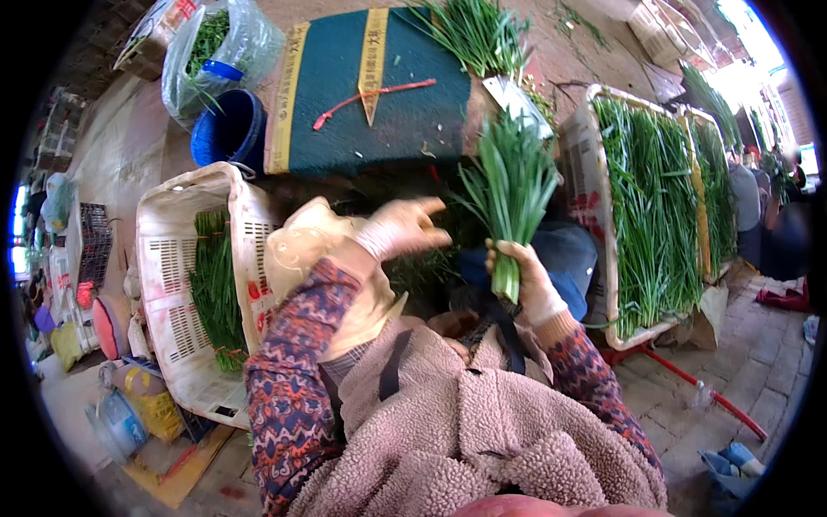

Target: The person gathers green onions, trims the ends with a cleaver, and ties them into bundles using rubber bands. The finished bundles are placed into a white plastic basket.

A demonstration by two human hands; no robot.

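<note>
My right hand point(526, 274) grips a bunch of flat-leaved garlic chives point(513, 181) around its pale stems, the leaves pointing away from me. My left hand point(410, 227), blurred by motion, has its fingers apart and nothing in them. It hovers over a dark gap between my lap and a low work surface point(323, 84) covered in dark green. Across that surface lies a pink-red tie strip point(371, 100). Another heap of loose chives point(481, 32) rests at the surface's far right corner, beside a flat pale plate-like piece point(517, 103).
To my left stands a white plastic crate point(236, 194) holding banded chives point(219, 291). A blue bucket point(226, 132) and a clear plastic bag of greens point(210, 45) are beyond it. On the right, another white crate point(597, 194) is packed with chives point(649, 220). A red bar point(711, 394) lies low beside it.
</note>
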